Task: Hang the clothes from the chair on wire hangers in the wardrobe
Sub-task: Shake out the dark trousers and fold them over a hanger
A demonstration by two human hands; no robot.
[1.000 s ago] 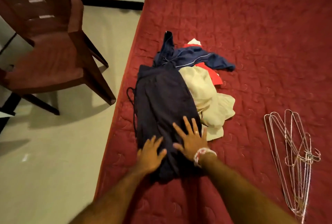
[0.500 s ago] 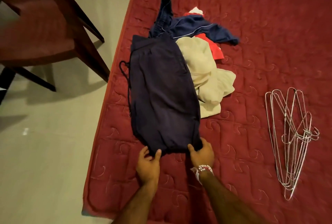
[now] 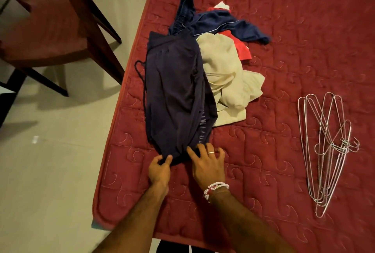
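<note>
Pinching hem of trousers (image 3: 174,94) with left hand (image 3: 159,168), probably to lift for hanging; curling right hand (image 3: 208,167) at same hem, grip unclear. Keeping hangers (image 3: 329,147) nearby.

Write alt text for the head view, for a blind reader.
A person's left hand pinches the near hem of a dark navy garment on a red mattress; the right hand touches it. Other clothes lie beyond, wire hangers to the right.

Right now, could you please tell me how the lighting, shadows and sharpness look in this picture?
Head view: dim, warm light; the chair throws soft shadows onto the floor; the wire hangers look slightly smeared; the wide lens bows the mattress edge.
</note>
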